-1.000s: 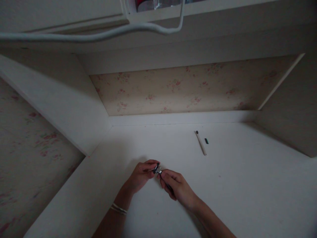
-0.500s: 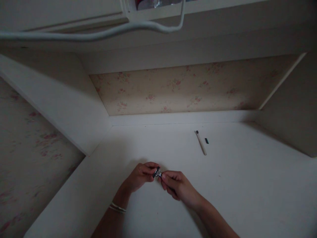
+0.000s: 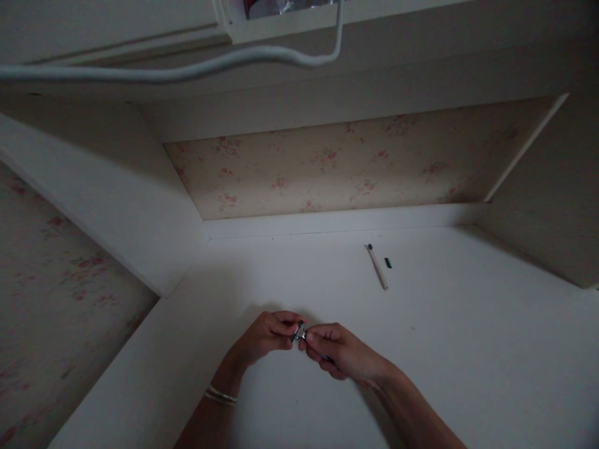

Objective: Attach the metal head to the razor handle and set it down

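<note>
A small razor (image 3: 300, 332) with a dark head and a shiny metal neck is held between both hands, just above the white desk. My left hand (image 3: 267, 332) pinches the head of it with thumb and fingertips. Closed round the handle is my right hand (image 3: 340, 350), which hides most of that handle; a dark bit shows below the fingers. Light bands circle the left wrist.
On the white desk (image 3: 449, 349) lie a pale toothbrush (image 3: 378, 268) with a dark head and a small dark green strip (image 3: 388, 262). Floral wallpaper (image 3: 299, 178) covers the back. A white lamp arm (image 3: 187, 72) crosses overhead, and side panels flank the desk.
The view has shifted slightly. Both hands keep their grip on the razor, whose head appears a little more tilted. The toothbrush and green strip have not been touched.
</note>
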Demonstrator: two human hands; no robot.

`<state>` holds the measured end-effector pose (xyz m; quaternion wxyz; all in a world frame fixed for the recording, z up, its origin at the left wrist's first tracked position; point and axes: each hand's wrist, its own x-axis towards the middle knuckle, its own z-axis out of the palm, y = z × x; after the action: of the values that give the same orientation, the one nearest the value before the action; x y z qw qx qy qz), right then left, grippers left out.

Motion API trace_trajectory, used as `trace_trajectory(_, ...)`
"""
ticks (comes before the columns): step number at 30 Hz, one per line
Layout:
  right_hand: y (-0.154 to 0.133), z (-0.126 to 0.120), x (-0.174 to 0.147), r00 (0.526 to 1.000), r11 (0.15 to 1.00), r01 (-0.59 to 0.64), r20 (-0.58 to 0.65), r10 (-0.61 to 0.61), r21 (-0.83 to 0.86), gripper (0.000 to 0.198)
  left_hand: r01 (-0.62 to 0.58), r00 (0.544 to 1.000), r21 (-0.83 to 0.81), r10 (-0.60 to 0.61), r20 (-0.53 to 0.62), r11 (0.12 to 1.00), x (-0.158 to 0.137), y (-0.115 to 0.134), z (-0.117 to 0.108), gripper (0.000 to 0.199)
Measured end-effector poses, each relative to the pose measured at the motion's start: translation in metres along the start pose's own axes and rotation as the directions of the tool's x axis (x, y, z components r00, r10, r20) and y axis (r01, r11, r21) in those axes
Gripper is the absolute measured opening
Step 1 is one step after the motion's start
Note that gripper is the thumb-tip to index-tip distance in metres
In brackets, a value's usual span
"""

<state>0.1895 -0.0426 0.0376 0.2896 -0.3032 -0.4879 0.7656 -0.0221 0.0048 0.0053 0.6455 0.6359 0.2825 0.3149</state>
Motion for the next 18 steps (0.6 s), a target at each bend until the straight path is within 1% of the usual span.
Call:
trace_trajectory(4,0.001,-0.002,0.002,0.994,0.979,0.088,-0.047,-0.098,-0.186,0.044,-0.04,0.999,0.044,0.041,-0.021,0.998,0.001,0.0,0.0,0.022)
trace_trajectory(8,-0.002,-0.002,0.002,0.973,0.909,0.175,-0.078,-0.219,-0.378,0.049,-0.084,0.992,-0.013,0.082,-0.097,0.996,0.003,-0.003,0.002,0.024)
trace_trajectory(12,-0.004,-0.001,0.003,0.949,0.869,0.224,-0.104,-0.297,-0.441,0.046,-0.114,0.985,-0.04,0.108,-0.137,0.993,0.005,-0.007,0.003,0.024)
trace_trajectory(15,-0.004,0.0,0.005,0.947,0.863,0.234,-0.097,-0.307,-0.448,0.039,-0.128,0.982,-0.083,0.114,-0.153,0.988,0.007,-0.009,0.004,0.025)
trace_trajectory(18,-0.002,-0.001,0.007,0.943,0.859,0.229,-0.116,-0.313,-0.457,0.031,-0.138,0.978,-0.138,0.113,-0.175,0.981,0.008,-0.01,0.006,0.026)
